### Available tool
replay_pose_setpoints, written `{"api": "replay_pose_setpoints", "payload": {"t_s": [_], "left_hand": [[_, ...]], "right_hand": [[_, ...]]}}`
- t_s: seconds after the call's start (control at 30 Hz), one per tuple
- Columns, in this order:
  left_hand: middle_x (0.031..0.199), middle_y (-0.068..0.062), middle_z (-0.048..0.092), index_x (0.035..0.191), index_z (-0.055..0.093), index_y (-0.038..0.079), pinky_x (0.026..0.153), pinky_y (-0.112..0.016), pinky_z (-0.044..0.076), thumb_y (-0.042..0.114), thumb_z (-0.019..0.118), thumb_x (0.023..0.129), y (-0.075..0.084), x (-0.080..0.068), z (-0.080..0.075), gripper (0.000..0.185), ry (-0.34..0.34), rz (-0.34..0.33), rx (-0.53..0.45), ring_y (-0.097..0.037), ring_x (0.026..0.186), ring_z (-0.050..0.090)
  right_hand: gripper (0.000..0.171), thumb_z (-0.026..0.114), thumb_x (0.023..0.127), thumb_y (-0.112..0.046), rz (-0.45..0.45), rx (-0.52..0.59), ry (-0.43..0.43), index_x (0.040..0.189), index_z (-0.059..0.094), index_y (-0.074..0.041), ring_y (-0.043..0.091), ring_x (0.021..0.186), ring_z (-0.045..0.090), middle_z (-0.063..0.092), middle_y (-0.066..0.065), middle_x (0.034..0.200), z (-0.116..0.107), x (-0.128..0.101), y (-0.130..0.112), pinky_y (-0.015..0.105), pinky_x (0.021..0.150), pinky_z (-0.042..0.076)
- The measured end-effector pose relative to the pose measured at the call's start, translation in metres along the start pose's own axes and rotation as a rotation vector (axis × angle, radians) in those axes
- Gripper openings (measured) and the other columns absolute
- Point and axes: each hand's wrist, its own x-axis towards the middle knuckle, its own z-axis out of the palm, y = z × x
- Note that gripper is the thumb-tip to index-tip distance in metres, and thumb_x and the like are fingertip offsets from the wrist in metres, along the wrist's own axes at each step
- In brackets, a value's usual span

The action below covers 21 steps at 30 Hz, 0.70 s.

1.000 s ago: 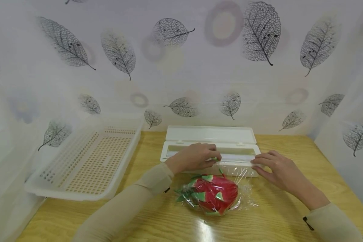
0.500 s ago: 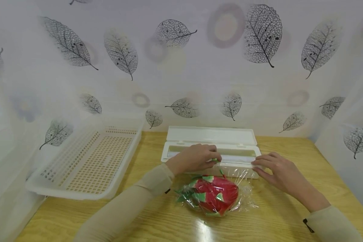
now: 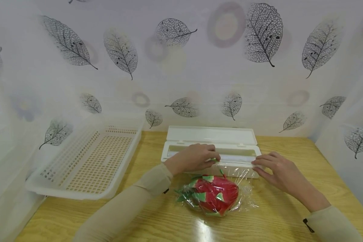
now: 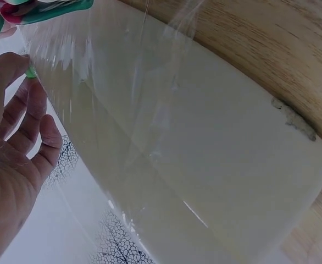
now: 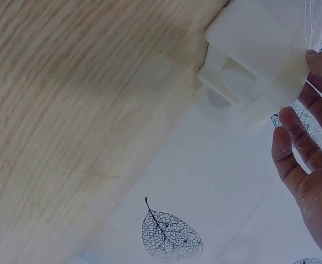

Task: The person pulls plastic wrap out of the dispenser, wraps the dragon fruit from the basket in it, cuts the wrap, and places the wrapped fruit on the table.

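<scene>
A white cling-film dispenser box lies open at the back of the wooden table. My left hand rests on its front edge and pinches a small green slider between thumb and finger; the left wrist view shows the same slider against the film-covered box. Straight fingers of my right hand press on the box's right end. A sheet of clear film runs from the box down over a red toy fruit with green leaves just in front of it.
A white perforated basket sits tilted at the left, partly off the table's edge. Leaf-patterned sheeting closes in the back and both sides. Bare wood lies in front of the fruit and to the right of the box.
</scene>
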Motion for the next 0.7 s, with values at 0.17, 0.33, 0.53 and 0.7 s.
{"api": "replay_pose_setpoints", "payload": {"t_s": [0.17, 0.33, 0.53, 0.7], "left_hand": [[0.109, 0.000, 0.071, 0.116, 0.074, 0.017, 0.082, -0.020, 0.055, 0.020, 0.064, 0.102, -0.0014, -0.0026, -0.0003, 0.018, 0.012, -0.001, 0.002, -0.010, 0.090, 0.067], [0.106, 0.000, 0.070, 0.116, 0.074, 0.018, 0.080, -0.021, 0.055, 0.020, 0.064, 0.102, -0.0041, -0.0047, 0.0015, 0.018, 0.018, -0.010, 0.005, -0.010, 0.088, 0.066], [0.105, -0.001, 0.069, 0.116, 0.073, 0.017, 0.079, -0.022, 0.055, 0.020, 0.064, 0.102, -0.0043, -0.0060, 0.0006, 0.017, 0.016, -0.002, 0.003, -0.011, 0.087, 0.065], [0.105, 0.000, 0.070, 0.116, 0.074, 0.018, 0.078, -0.020, 0.054, 0.021, 0.064, 0.102, -0.0054, -0.0068, 0.0017, 0.017, 0.017, 0.001, 0.011, -0.010, 0.086, 0.064]], "right_hand": [[0.065, 0.031, 0.106, -0.057, 0.002, 0.000, 0.003, 0.094, 0.079, -0.015, 0.018, 0.084, 0.067, 0.078, -0.002, 0.095, 0.0006, -0.0002, 0.0009, 0.036, 0.066, 0.058], [0.063, 0.033, 0.106, -0.057, 0.008, 0.000, 0.003, 0.095, 0.079, -0.015, 0.018, 0.084, 0.067, 0.078, -0.002, 0.095, -0.0001, -0.0004, 0.0013, 0.037, 0.066, 0.058], [0.064, 0.032, 0.106, -0.057, 0.008, 0.004, -0.005, 0.095, 0.079, -0.015, 0.018, 0.085, 0.068, 0.078, -0.001, 0.095, -0.0001, -0.0005, 0.0012, 0.038, 0.068, 0.059], [0.059, 0.038, 0.106, -0.056, 0.012, 0.005, -0.012, 0.096, 0.079, -0.015, 0.018, 0.086, 0.068, 0.078, -0.001, 0.096, -0.0007, -0.0007, 0.0013, 0.039, 0.068, 0.059]]}}
